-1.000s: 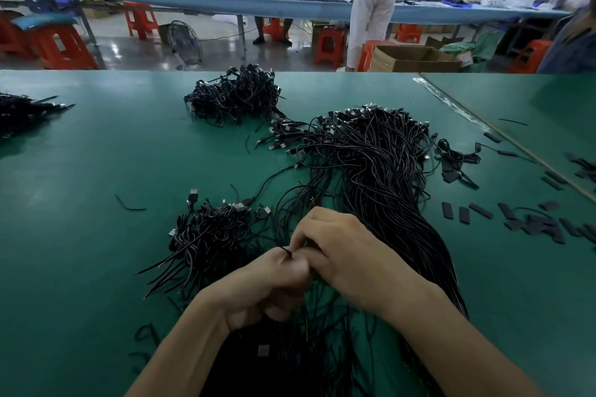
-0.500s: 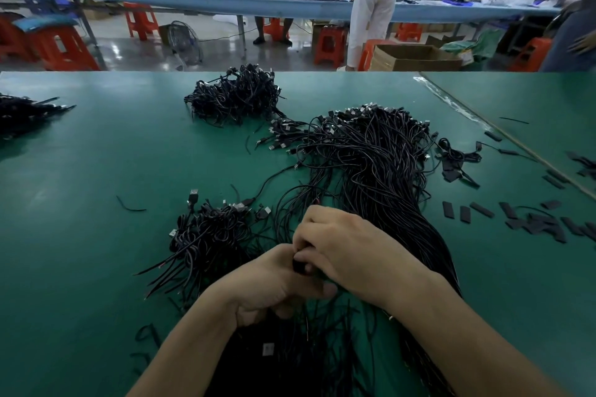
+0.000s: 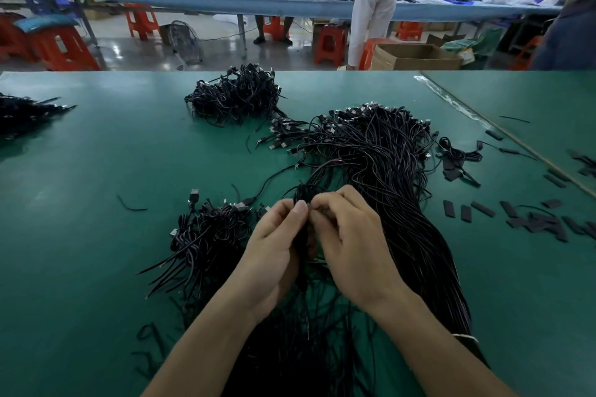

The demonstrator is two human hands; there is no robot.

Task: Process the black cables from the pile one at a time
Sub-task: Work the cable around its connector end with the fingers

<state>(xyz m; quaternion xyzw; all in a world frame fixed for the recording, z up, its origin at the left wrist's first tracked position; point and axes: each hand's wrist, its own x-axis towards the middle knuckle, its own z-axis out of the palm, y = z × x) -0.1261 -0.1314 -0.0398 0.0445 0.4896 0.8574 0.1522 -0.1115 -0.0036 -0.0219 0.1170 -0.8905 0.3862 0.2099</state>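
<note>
Both hands are working at the near-left edge of the big pile [image 3: 387,171] of black cables, which sprawls across the middle of the green surface [image 3: 80,171]. The left hand [image 3: 274,251] has its fingers curled and pinches one cable [image 3: 303,195] between thumb and forefinger. The right hand [image 3: 353,245] pinches that same cable from the other side, so the fingertips of the two hands nearly meet. The cable is bunched into a small dark loop poking up just above the fingers, and the rest of it hangs down between the palms. Honestly can't tell how many turns are in it. Just left of the pile sits a small heap [image 3: 206,235] of short cables with a USB plug [image 3: 194,193] sticking up at its far side. Beyond the pile, to its far left, is another tangled heap [image 3: 235,97], and way off to the left, at the frame edge, a third bundle [image 3: 29,113]. Right of the pile a bunch of flat black strips [image 3: 466,213] lie scattered about. A short wire scrap [image 3: 130,206] lies by itself left of the small heap.
</note>
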